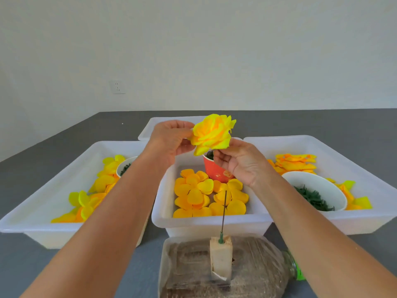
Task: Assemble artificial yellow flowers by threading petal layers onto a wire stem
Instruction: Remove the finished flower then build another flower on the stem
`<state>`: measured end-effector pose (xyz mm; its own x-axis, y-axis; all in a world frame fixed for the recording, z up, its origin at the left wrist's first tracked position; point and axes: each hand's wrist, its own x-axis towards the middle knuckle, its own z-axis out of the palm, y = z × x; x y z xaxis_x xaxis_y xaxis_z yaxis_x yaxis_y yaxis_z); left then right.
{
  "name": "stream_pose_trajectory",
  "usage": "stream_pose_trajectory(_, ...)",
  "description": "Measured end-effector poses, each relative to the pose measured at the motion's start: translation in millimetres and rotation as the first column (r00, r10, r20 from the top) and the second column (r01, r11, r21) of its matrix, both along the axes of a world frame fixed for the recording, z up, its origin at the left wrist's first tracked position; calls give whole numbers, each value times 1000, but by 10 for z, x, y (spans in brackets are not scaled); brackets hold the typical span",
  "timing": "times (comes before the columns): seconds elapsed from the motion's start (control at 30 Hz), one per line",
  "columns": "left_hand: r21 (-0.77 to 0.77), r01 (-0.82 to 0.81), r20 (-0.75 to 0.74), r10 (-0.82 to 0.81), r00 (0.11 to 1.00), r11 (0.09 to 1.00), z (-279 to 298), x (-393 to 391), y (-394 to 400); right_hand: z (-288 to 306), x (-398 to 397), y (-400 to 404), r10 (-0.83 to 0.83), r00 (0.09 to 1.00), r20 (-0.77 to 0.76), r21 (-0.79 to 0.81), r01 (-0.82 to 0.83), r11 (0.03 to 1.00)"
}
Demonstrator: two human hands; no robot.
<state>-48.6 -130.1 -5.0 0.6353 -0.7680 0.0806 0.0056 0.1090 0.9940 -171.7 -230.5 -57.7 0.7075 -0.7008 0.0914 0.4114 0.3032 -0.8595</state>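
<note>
A full yellow flower (211,134) of stacked petal layers is held up above the middle tray (163,203). My left hand (171,140) pinches its left edge, and my right hand (238,162) pinches it from below. A thin dark wire stem (224,209) stands bare and upright in a green fitting on a small wooden block (221,254) at the table's front, below the flower. Loose orange-yellow petal layers (193,194) lie in the middle tray.
White trays left (53,211) and right (365,168) hold more petals and white bowls (315,186) of green parts. A red paper cup (214,171) stands in the middle tray, another tray (150,130) behind. The block rests on a flattened plastic bottle (257,267).
</note>
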Motion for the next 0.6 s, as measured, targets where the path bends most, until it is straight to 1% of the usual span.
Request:
stream_pose_trajectory(0.07,-11,-22,44,22,999,1000,-4,89,-89,-7,79,-58,-85,990,-111,-219,59,974)
stream_pose_trajectory(0.1,-30,-21,38,22,999,999,-13,132,-133,-8,125,-76,-127,981,-149,-295,79,952)
stream_pose_trajectory(0.13,-65,-15,7,15,1000,998,-22,172,-174,-9,176,-93,-157,973,-166,-324,96,941)
stream_pose_trajectory(0.17,-107,-14,-38,10,999,994,-36,202,-211,-9,229,-112,-172,971,-168,-303,116,946)
stream_pose_trajectory(0.23,-161,-57,-98,42,994,985,-103,262,-291,-16,337,-163,-165,976,-140,-132,147,980)
stream_pose_trajectory(0.3,-159,-124,-101,109,989,980,-195,296,-357,-36,425,-215,-143,983,-116,45,149,988)
stream_pose_trajectory(0.37,-108,-155,-89,146,985,982,-274,306,-406,-57,492,-270,-114,986,-119,122,128,984)
stream_pose_trajectory(0.43,-26,-139,-59,137,989,990,-308,299,-434,-75,543,-314,-88,985,-147,97,103,990)
stream_pose_trajectory(0.5,44,-57,-28,58,998,997,-323,266,-442,-97,557,-337,-87,977,-196,-10,87,996)
stream_pose_trajectory(0.53,55,-11,-34,13,999,998,-332,255,-438,-114,558,-343,-92,973,-210,-58,82,995)
stream_pose_trajectory(0.6,21,44,-98,-41,994,999,-347,264,-420,-153,535,-357,-128,963,-235,-143,96,985)
